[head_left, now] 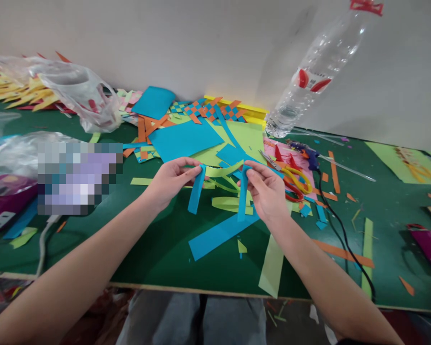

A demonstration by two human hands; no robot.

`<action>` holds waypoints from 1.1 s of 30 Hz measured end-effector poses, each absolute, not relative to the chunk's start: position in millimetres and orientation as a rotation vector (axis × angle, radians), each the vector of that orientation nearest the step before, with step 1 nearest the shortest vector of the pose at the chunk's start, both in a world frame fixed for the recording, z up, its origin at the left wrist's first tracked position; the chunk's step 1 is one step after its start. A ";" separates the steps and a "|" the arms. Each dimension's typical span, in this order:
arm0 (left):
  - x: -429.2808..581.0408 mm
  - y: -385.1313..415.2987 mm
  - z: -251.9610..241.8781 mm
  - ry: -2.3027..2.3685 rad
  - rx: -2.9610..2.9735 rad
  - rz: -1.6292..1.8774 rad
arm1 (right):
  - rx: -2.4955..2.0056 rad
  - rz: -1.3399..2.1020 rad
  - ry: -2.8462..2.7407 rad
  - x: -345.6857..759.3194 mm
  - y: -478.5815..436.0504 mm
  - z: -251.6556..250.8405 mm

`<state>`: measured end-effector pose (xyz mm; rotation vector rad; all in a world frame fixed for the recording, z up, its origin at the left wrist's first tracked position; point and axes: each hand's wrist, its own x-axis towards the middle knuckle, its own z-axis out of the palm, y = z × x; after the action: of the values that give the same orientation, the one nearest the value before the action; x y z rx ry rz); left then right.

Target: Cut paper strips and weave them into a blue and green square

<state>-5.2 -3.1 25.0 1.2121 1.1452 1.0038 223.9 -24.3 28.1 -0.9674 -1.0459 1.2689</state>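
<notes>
Between my hands a light green paper strip point(224, 170) is held up, sagging a little, with a blue paper strip hanging down at each end. My left hand point(175, 178) pinches the green strip's left end together with one blue strip point(197, 191). At the other end, my right hand point(267, 189) grips the second blue strip point(243, 196) where it meets the green. Below them on the green table lie a wide blue paper strip point(215, 237) and some curved light green strips point(228, 203). Scissors with yellow and red handles point(297, 179) lie just right of my right hand.
A plastic bottle point(311, 79) stands at the back right. Nearby is a blue glue gun point(311, 158) with a black cord. Blue sheets point(183, 139) and woven paper pieces point(215, 110) lie behind. A plastic bag point(82, 93) and a blurred-out, corded device point(82, 182) are on the left.
</notes>
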 end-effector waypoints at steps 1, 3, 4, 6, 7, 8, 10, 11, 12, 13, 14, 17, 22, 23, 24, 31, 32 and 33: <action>-5.1 -3.2 25.3 1.136 1.209 0.991 | -0.953 1.269 -1.043 223.8 -24.2 28.8; -5.0 -3.4 26.1 1.133 1.204 0.981 | -0.931 1.266 -1.043 223.7 -24.0 30.5; -5.0 -3.4 26.6 1.137 1.204 0.986 | -0.930 1.257 -1.041 223.7 -23.7 31.2; -4.8 -3.5 27.6 1.148 1.204 1.009 | -0.953 1.227 -1.033 224.4 -22.9 31.9; -4.7 -3.5 28.0 1.152 1.201 1.023 | -0.969 1.208 -1.029 225.0 -22.3 31.7; -4.6 -3.4 28.3 1.156 1.195 1.045 | -0.982 1.187 -1.026 225.8 -21.6 31.2; -4.5 -3.1 28.7 1.167 1.168 1.108 | -1.000 1.145 -1.031 227.7 -20.2 29.5; -4.7 -2.7 28.7 1.170 1.147 1.147 | -1.011 1.122 -1.039 228.7 -19.7 28.6; -4.9 -2.2 28.6 1.168 1.121 1.184 | -1.027 1.095 -1.047 229.4 -19.3 27.7; -5.3 -1.5 28.5 1.163 1.094 1.215 | -1.044 1.066 -1.062 230.1 -19.3 27.1; -5.8 -0.8 28.4 1.155 1.069 1.237 | -1.063 1.036 -1.085 230.5 -19.5 26.7; -7.1 0.7 28.6 1.131 1.024 1.263 | -1.105 0.962 -1.231 230.9 -21.5 26.5; -6.3 -1.0 30.8 1.131 1.050 1.247 | -1.235 0.559 -1.616 232.2 -26.9 31.0; -5.8 -2.0 31.3 1.130 1.066 1.238 | -1.232 0.446 -1.663 232.5 -28.3 33.0; -5.1 -3.1 31.9 1.127 1.084 1.234 | -1.208 0.364 -1.688 232.5 -29.8 35.3; -2.4 -8.3 33.6 1.114 1.262 1.210 | -1.011 0.613 -1.632 224.6 -35.8 39.2; -2.2 -8.6 33.8 1.117 1.285 1.198 | -1.005 0.686 -1.593 223.7 -35.2 37.6; -2.1 -8.9 34.2 1.117 1.308 1.184 | -1.002 0.757 -1.555 223.1 -34.3 36.1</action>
<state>-2.1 -8.9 34.2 1.3077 1.1174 1.1843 223.1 -34.3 36.1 -1.0021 -1.5549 0.7565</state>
